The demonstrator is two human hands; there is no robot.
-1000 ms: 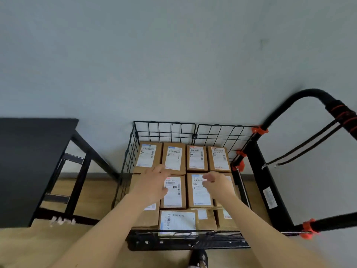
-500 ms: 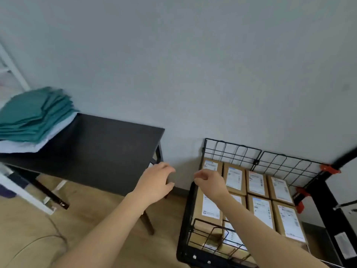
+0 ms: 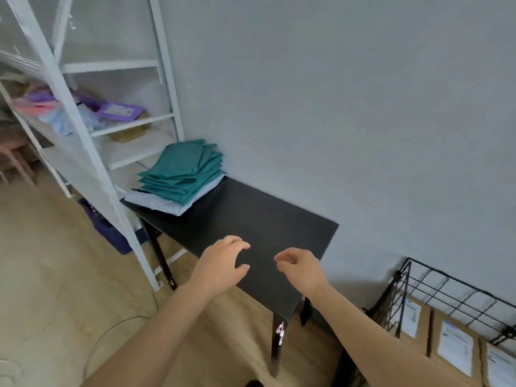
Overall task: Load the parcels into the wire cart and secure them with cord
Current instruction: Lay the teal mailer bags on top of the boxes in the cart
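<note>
Left hand: I see my left hand at lower centre of the frame, over the near part of the counter. The fingers are loosely curled, the thumb is spread away from them, and it holds nothing.
Right hand: my right hand hangs just to the right of it, apart from it. Its fingers are bent inward in a loose curl and it holds nothing either.
Counter: the black rectangular counter stands against the grey wall and runs from centre left down toward the lower centre.
On the counter: at its far left end I see a stack of teal flat mailer bags, fanned unevenly, lying on a pale blue padded envelope.
Parcels: the brown cardboard parcels with white labels sit side by side inside the cart at the lower right edge of the frame, well apart from both hands.
Cart: the black wire cart stands near the counter's right end. I see only its left corner.
Shelving: a white metal shelf unit fills the upper left, with purple flat packages on one shelf.
Floor: light wood-look floor at the lower left.
</note>
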